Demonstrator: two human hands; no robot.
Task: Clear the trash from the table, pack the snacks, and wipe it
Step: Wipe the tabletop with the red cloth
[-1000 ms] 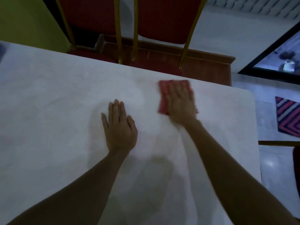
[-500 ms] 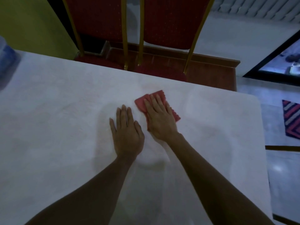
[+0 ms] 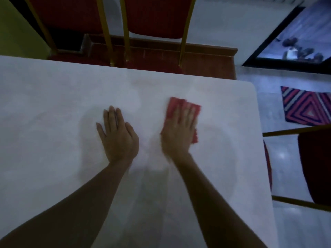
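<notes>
A white table (image 3: 53,113) fills most of the head view. My right hand (image 3: 180,130) lies flat with straight fingers on a red cloth (image 3: 172,105), pressing it onto the tabletop right of centre; the cloth shows past the fingertips and at the hand's right edge. My left hand (image 3: 117,134) rests palm down on the bare tabletop, fingers straight, a hand's width left of the right one. No trash or snacks are in sight.
Two red chairs with gold frames (image 3: 154,17) stand behind the table's far edge. Another red chair (image 3: 315,167) is at the right side. A striped mat (image 3: 304,106) lies on the floor beyond the table's right corner.
My right hand slid the red cloth left toward my left hand, then back to the right. The left hand stayed planted on the table.
</notes>
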